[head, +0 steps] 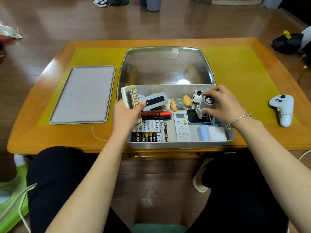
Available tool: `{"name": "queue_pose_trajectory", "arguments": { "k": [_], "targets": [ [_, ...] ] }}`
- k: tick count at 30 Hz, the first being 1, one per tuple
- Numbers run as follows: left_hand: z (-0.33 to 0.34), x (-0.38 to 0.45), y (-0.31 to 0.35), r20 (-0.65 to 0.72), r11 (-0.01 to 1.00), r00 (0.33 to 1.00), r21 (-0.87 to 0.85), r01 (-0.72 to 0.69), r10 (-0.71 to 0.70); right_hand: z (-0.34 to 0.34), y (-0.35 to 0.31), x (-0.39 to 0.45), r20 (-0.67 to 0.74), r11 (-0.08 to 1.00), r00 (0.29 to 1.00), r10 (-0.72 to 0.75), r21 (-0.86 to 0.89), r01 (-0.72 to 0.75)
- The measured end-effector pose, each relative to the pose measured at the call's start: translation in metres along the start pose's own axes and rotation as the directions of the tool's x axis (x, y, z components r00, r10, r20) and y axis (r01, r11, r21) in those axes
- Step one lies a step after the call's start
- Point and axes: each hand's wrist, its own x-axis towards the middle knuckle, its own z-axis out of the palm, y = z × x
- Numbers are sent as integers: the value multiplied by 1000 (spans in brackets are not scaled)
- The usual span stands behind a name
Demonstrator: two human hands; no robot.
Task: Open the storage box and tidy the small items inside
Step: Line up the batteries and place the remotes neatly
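Gripping a beige remote [130, 98] together with a grey case [154, 100], the left hand [125, 117] hovers over the near-left part of the open storage box [181, 144]. The right hand [220, 102] curls round a small grey fan [207, 102] at the far right. Setting the remote down parallel to the white remote [182, 126] would probably keep rows neat. Its long axis runs near to far, tilted slightly left. The lid [84, 94] lies on the desk [252, 73], left of the box.

White letters "NTE" are showing on the dark band of a grey device [154, 101]. "Shinco" is showing in dark print on the cream remote [131, 100] just left of that device. Battery labels are too small to read.
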Motion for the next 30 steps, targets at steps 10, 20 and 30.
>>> {"name": "queue_pose_trajectory", "arguments": {
  "k": [10,20,30],
  "targets": [
    [4,-5,8,188,998,981,-41,-48,55,8,-52,-7,-15,961,1000,-14,275,18],
    [14,-7,-3,299,1000,954,14,-14,9,25,-71,-4,-13,660,984,179,744,-110],
    [19,-3,8,468,982,873,-54,181,-135,21,-68,7,70,729,995,71,678,-100]
  ]
}}
